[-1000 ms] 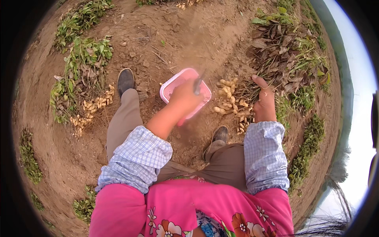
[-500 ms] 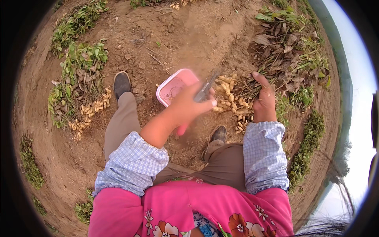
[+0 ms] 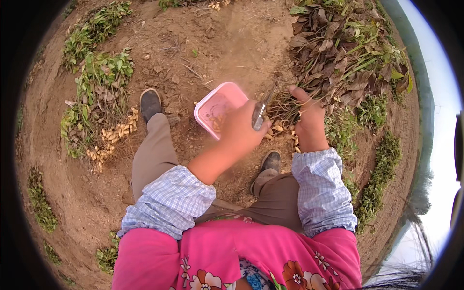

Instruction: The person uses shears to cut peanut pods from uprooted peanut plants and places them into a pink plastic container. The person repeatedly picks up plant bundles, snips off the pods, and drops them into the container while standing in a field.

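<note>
Two bare hands at work over open soil [image 3: 159, 43], seen from above. The left hand [image 3: 238, 129], slightly blurred at the centre of the frame, is closed around a grey metal cutting tool [image 3: 259, 116], whose narrow end points toward the upper right. The right hand [image 3: 311, 118], right of centre, grasps the stems of a peanut bundle [image 3: 333, 60]; its thumb lies extended toward the upper left, and its other fingers are largely hidden. The bundle's brown and green leaves spread across the upper right of the frame, while its pods [image 3: 278, 127] show between the two hands, partly covered by the left. A pink container [image 3: 203, 112] with a pale rim sits just left of centre, its right part concealed by the left hand; tan matter inside is too blurred to identify. Dark shoes stand at left of centre [image 3: 150, 103] and below centre [image 3: 270, 160]. At the left of the frame lies a second heap of plants [image 3: 104, 72], with clustered pale peanuts [image 3: 116, 134] at its lower end. A green leafy row [image 3: 379, 179] curves along the right.
</note>
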Action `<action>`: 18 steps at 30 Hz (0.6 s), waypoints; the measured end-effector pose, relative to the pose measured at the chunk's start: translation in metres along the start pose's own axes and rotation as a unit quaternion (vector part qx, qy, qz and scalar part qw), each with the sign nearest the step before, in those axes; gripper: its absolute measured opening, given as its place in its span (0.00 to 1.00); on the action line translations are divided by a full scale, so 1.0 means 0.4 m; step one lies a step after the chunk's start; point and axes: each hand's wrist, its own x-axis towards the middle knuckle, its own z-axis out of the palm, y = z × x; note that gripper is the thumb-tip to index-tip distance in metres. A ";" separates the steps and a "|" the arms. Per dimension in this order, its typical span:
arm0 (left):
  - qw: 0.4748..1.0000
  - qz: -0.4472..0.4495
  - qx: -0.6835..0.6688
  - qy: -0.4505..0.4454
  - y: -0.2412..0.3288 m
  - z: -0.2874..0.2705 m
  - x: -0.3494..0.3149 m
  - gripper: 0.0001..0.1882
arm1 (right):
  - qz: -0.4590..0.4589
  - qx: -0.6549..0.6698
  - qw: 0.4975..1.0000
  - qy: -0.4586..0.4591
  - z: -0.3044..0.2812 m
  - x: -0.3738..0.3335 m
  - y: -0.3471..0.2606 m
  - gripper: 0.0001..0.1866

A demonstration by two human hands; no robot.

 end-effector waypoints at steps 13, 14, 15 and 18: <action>0.951 -0.095 -0.293 -0.012 -0.025 -0.028 0.020 0.19 | 0.000 0.082 0.996 -0.030 0.016 -0.015 -0.018 0.14; 0.943 -0.113 -0.311 -0.017 -0.019 -0.031 0.019 0.18 | 0.000 0.082 0.996 -0.035 0.004 -0.004 -0.005 0.14; 0.935 -0.133 -0.329 -0.022 -0.003 -0.039 0.017 0.16 | 0.000 0.082 0.996 -0.040 0.001 0.001 -0.001 0.14; 0.947 -0.121 -0.288 -0.074 -0.015 -0.057 0.026 0.15 | -0.028 0.036 0.999 -0.003 -0.003 0.004 -0.010 0.14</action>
